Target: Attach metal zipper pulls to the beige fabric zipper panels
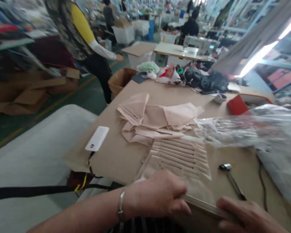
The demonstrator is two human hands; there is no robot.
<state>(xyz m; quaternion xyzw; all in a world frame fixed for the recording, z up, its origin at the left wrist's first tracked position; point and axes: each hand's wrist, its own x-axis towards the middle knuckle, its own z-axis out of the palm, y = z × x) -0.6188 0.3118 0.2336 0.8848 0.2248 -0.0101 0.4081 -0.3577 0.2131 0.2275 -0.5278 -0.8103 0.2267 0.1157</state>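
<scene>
My left hand point(157, 194), with a silver bracelet at the wrist, closes on one end of a beige fabric piece point(201, 204) at the table's near edge. My right hand point(247, 215), partly cut off by the frame, pinches the other end of the same piece. Its edge runs taut between the two hands. Just beyond lie overlapping beige fabric pieces point(181, 155), their edges in staggered rows. Behind them is a loose heap of creased beige fabric point(169, 116). A dark rod-like tool with a silver head point(232, 181) rests near my right hand.
A clear plastic bag point(232, 129) covers the table's right side, by a red box point(240, 105) and small cup point(220, 97). At left lies a white device point(97, 138) with a cord. Bundled items line the far edge. A person point(87, 35) stands beyond a brown bin point(121, 79).
</scene>
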